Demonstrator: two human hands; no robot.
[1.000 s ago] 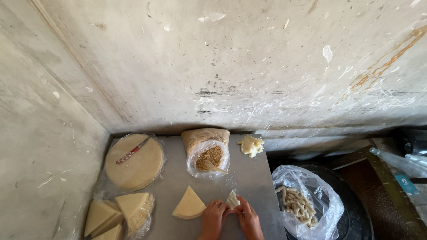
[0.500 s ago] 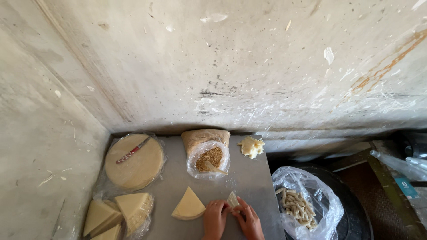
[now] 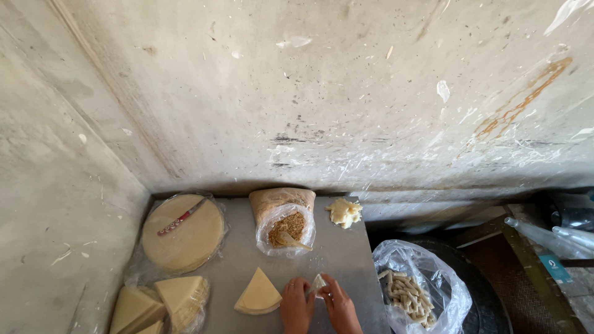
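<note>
At the table's (image 3: 346,260) near edge, the left hand (image 3: 297,306) and right hand (image 3: 339,306) together pinch a small folded dough piece (image 3: 317,283). Just left lies a stack of triangular wrappers (image 3: 258,293); farther back stands an open bag of filling (image 3: 286,227).

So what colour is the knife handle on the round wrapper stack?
Red, on the knife, clearest in the head view.

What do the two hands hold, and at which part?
Left hand and right hand together hold a small folded wrapper piece, pinched at its lower edges from either side.
</note>
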